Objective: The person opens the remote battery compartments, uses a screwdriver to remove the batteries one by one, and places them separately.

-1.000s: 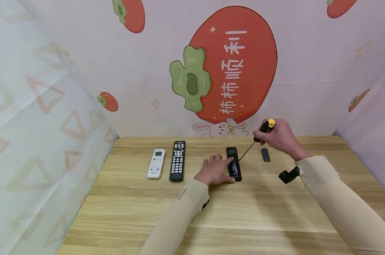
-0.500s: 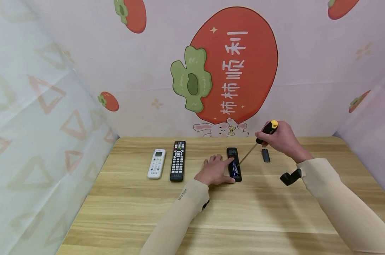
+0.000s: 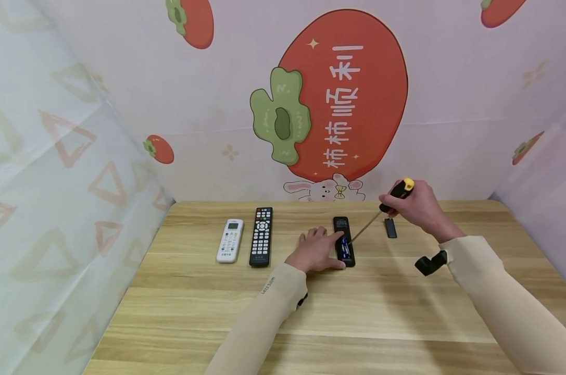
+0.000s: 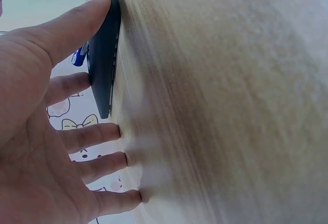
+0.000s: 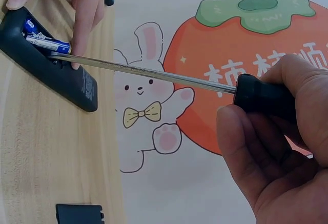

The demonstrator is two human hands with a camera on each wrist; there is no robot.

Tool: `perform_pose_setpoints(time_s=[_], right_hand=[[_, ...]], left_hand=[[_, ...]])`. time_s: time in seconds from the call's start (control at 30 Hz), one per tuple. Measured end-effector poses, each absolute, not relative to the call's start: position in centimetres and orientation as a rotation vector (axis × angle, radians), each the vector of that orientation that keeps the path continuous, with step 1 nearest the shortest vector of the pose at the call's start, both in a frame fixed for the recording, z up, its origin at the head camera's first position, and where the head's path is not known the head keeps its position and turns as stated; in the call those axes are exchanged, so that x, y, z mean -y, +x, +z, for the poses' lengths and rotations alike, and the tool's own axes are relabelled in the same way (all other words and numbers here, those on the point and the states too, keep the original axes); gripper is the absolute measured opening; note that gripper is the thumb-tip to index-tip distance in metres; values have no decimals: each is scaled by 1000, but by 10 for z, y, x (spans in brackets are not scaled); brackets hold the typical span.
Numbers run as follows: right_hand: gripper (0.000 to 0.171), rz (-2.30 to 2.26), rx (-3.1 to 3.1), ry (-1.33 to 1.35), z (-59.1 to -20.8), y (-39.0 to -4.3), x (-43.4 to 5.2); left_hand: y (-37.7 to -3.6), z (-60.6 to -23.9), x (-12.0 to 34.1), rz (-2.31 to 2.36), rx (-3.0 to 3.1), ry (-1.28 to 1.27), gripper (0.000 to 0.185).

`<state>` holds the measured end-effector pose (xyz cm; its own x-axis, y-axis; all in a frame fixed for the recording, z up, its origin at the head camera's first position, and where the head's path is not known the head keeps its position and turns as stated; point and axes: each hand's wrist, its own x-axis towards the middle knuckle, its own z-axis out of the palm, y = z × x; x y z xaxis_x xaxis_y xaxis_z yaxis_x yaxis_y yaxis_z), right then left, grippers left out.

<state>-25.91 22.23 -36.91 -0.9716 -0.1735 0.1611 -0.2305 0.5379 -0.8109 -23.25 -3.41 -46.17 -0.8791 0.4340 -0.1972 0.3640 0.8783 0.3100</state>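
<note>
A black remote control [image 3: 341,224] lies back up, its battery compartment uncovered. Inside are blue-and-white batteries [image 5: 48,43]; one is tilted, its end rising above the rim. My left hand [image 3: 313,251] steadies the remote, thumb on its near end and index fingertip beside the compartment, the other fingers extended to the table. In my right hand [image 3: 419,204] I grip the black-and-yellow handle of a screwdriver [image 3: 398,195]. Its metal shaft slants down left, with the tip in the compartment under the raised battery in the right wrist view.
The small black battery cover [image 3: 390,228] lies right of the remote. To the left rest a white remote control [image 3: 229,240] and a long black remote control [image 3: 261,237], buttons up. A printed backdrop [image 3: 208,177] rises behind the wooden table [image 3: 357,317].
The right hand has moved slightly right and down, so the screwdriver leans lower while its tip stays at the compartment. The left hand and the remote keep their place.
</note>
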Motion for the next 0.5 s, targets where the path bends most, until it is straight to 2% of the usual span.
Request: perform_pose_setpoints(time_s=[0.5], right_hand=[[29, 1448, 2690, 330, -368, -254, -225]], left_hand=[[-231, -459, 35, 378, -2787, 610, 82]])
